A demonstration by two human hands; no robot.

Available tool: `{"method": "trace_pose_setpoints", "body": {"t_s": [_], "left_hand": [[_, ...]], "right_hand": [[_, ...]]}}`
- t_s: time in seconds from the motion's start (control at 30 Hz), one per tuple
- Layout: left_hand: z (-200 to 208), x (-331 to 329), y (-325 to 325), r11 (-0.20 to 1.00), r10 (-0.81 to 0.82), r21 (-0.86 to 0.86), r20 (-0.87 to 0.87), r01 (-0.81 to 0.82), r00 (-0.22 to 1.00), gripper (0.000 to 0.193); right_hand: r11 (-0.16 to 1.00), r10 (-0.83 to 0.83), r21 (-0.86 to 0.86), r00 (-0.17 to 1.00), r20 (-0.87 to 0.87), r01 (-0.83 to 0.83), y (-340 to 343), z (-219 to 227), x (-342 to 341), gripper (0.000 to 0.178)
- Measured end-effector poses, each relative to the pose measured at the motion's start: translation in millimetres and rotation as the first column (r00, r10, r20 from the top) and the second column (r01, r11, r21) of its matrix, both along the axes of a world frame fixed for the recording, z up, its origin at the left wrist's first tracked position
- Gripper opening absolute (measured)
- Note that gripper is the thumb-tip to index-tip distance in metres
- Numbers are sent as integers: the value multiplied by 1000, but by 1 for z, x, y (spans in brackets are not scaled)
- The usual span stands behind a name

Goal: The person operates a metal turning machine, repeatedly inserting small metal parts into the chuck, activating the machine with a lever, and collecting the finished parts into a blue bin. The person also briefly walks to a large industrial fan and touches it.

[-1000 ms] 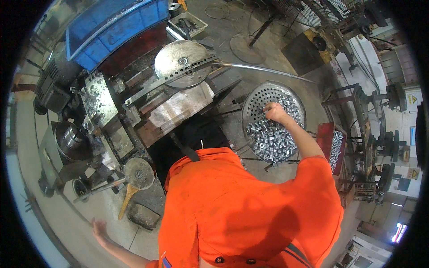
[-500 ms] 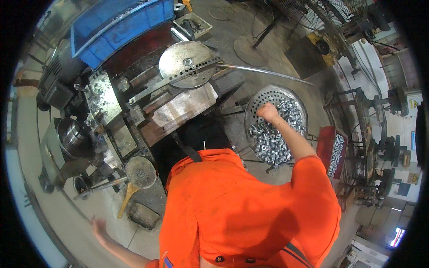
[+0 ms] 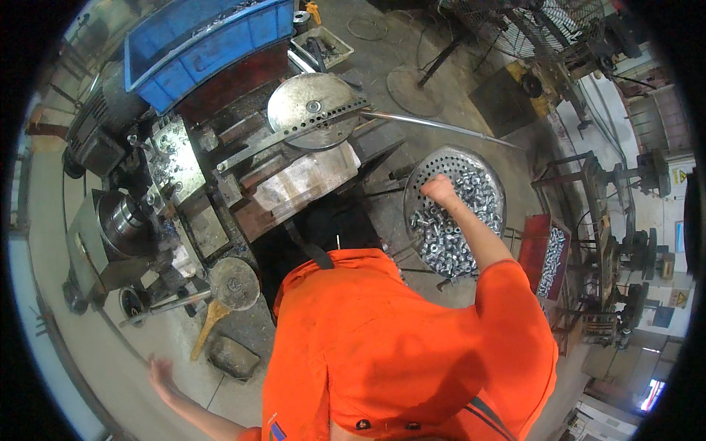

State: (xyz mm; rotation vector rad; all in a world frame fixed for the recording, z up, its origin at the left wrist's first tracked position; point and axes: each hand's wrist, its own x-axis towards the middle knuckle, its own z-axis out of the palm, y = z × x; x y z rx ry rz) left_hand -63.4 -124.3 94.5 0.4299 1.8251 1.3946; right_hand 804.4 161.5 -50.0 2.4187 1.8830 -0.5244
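Observation:
My right hand (image 3: 439,189) is closed in a fist above the far part of a round perforated metal basin (image 3: 482,156). Whatever its fingers may hold is hidden. Many small shiny metal parts (image 3: 450,239), like short nuts or sleeves, are heaped in this basin. My left hand (image 3: 161,373) hangs out at the lower left, slightly blurred, with its fingers apart and nothing seen in it. The nearest things to it are a grey scoop-like tray (image 3: 232,358) and a yellow wooden handle (image 3: 211,328).
Ahead stands a machine with a round metal disc (image 3: 312,110), a perforated bar and a long rod (image 3: 448,128) reaching right. A blue crate (image 3: 209,55) sits far left. Right of the basin is a red bin (image 3: 535,246) with more metal parts. A fan (image 3: 548,29) stands farther back.
The view has shifted slightly, so the machine and crate sit a little lower and to the right. My right hand stays closed over the basin; my left hand stays out at the side.

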Motion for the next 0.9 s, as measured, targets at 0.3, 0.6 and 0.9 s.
{"method": "trace_pose_setpoints", "body": {"t_s": [0.3,0.6,0.9], "left_hand": [[17,30,3,998,44,48,-41,-42,998,49],[35,45,12,994,98,-45,-115,-104,989,38],[53,61,-2,834,-306,-528,-685,-161,661,38]], "right_hand": [[963,268,-77,945,185,-258,4,60,-39,24],[974,19,130,502,-865,188,14,191,-92,25],[621,759,485,318,-568,-615,99,265,-323,33]]}}
